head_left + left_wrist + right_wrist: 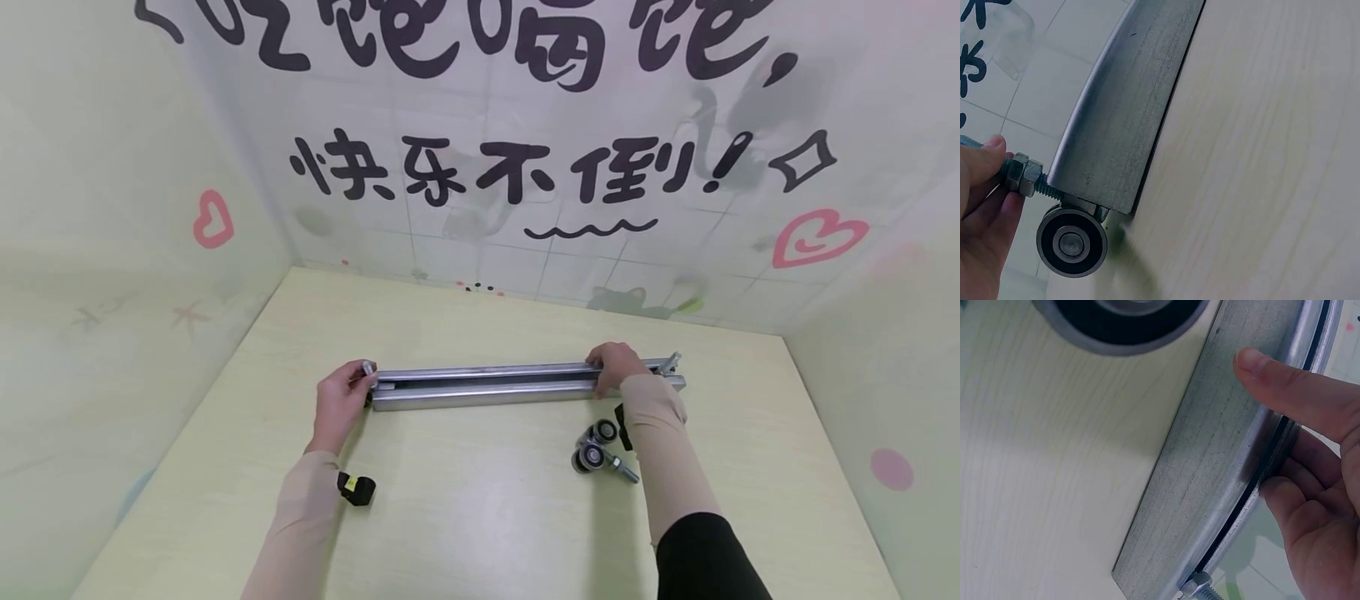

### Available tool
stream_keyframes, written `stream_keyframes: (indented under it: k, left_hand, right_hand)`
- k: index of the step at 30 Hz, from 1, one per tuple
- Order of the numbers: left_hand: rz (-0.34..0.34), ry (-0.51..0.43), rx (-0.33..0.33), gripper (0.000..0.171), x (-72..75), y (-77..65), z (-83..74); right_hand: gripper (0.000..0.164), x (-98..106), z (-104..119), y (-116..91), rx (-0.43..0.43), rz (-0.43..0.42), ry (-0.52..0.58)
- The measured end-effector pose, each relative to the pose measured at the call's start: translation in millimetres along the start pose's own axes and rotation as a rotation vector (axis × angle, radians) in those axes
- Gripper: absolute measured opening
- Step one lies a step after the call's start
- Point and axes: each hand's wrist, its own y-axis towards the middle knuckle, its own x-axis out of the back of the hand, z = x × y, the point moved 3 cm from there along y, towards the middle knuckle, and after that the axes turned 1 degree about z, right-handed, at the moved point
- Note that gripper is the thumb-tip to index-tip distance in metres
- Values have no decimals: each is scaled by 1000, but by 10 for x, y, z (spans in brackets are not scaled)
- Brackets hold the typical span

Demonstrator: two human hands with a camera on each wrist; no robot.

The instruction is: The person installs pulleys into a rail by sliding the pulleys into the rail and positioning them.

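Note:
A long silver metal channel rail (480, 392) lies crosswise on the table, its slot facing up. At its left end, my left hand (341, 408) pinches the threaded bolt of a roller trolley. The left wrist view shows the nuts (1024, 175) on that bolt, and the trolley's wheel (1072, 244) right at the rail's end. My right hand (619, 365) grips the rail near its right end, thumb on the near side wall and fingers at the far side. Beyond it, another bolt with a nut (1199, 586) sticks up from the slot.
A loose roller trolley (592, 456) with dark-centred wheels and a bolt lies on the pale wood-grain table (465, 508), just left of my right forearm. White printed panels (480, 217) enclose the back and both sides.

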Motion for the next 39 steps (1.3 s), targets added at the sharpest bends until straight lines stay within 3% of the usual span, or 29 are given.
stream_keyframes:
  k: [18, 28, 39]
  left_hand:
    - [62, -55, -35, 18, -224, 55, -118]
    - [107, -53, -102, 17, -374, 65, -205]
    - [130, -73, -62, 19, -440, 12, -205]
  right_hand:
    - [62, 28, 7, 1, 0, -1, 5]
    - [62, 20, 31, 6, -11, 10, 13]
    - [63, -4, -7, -6, -23, 21, 33]
